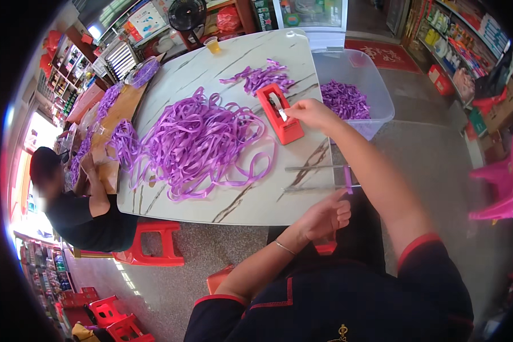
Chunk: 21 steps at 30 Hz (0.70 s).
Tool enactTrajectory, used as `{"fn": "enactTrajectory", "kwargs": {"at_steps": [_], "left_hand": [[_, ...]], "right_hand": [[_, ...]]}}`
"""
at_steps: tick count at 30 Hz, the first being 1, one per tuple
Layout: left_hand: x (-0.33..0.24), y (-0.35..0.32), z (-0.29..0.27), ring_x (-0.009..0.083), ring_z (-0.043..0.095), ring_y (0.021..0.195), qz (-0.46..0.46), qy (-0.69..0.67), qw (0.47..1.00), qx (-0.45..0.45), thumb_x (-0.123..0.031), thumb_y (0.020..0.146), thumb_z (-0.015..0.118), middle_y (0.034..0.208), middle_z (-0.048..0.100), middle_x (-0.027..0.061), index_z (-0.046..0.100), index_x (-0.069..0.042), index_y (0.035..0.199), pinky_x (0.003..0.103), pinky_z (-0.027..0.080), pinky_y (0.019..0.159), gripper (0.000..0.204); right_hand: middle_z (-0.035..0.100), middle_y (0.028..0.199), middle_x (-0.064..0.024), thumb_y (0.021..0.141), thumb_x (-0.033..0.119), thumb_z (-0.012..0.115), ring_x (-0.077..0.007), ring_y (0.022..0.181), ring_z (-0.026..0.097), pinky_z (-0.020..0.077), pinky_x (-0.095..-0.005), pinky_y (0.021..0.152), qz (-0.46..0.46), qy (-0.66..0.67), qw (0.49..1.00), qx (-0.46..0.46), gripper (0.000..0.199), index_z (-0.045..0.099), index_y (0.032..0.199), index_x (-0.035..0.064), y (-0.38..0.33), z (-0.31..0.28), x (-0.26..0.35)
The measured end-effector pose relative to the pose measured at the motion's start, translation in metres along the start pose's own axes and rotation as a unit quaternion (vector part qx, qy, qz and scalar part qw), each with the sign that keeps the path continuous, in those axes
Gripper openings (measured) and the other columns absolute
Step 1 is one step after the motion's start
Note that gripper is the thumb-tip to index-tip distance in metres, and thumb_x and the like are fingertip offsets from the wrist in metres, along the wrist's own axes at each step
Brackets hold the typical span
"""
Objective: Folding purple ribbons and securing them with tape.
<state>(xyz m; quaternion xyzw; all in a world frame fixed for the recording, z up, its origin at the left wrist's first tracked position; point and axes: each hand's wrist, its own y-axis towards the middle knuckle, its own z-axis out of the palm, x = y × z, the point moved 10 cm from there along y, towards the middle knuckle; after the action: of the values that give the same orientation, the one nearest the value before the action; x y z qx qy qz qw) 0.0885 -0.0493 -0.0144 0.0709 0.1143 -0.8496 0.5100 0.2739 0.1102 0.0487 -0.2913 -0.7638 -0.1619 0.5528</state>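
While left grip near purple strap, hold unclear, right grip closed on red dispenser's white tape.

Ribbons: purple cloth, smooth, satin-like sheen. Tape dispenser: hard red plastic, slightly glossy. Table: smooth white top, marble look, brown veining, soft shine. Rods: slim, metal-looking, shiny. Bin: translucent plastic, smooth walls. Cup: clear thin plastic, glossy. Side table: brown wood look. Stool: smooth red plastic. Chair: pink plastic, some gloss. Floor: speckled, stone-like, dull sheen. Shirt: dark cloth, matt. Bracelet: thin, metal-looking.
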Motion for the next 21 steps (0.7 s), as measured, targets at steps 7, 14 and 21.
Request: {"fn": "enactTrajectory", "kwargs": {"at_steps": [7,14,21], "left_hand": [[0.000,0.002,-0.001,0.0114,0.036,0.066,-0.002,-0.028,0.999,0.020,-0.010,0.086,0.045,0.070,0.033,-0.0018,0.043,-0.018,0.119,0.024,0.035,0.064,0.034],[-0.003,0.000,0.004,0.0119,0.038,0.068,-0.004,-0.012,1.000,0.019,-0.010,0.084,0.045,0.071,0.034,-0.0013,0.040,-0.016,0.114,0.024,0.036,0.066,0.032],[-0.003,-0.002,0.001,0.0113,0.038,0.067,-0.010,-0.014,1.000,0.005,-0.009,0.082,0.046,0.071,0.034,-0.0014,0.038,-0.016,0.118,0.024,0.036,0.066,0.037]], "right_hand": [[0.065,0.080,-0.0025,0.079,0.027,0.066,-0.0100,0.062,0.053,0.0387,-0.0208,0.060,0.039,0.168,0.981,0.088,0.026,0.065,0.090,0.0034,0.019,0.021,-0.021],[0.064,0.078,0.0000,0.078,0.026,0.067,0.0017,0.052,0.039,0.0217,-0.0188,0.041,0.132,0.181,0.973,0.054,0.022,0.064,0.090,0.0072,-0.003,0.008,0.002],[0.064,0.077,0.0016,0.077,0.026,0.066,-0.0027,0.053,0.045,0.0284,-0.0194,0.046,0.072,0.120,0.990,0.034,0.020,0.066,0.084,0.0069,-0.060,0.022,-0.001]]}}
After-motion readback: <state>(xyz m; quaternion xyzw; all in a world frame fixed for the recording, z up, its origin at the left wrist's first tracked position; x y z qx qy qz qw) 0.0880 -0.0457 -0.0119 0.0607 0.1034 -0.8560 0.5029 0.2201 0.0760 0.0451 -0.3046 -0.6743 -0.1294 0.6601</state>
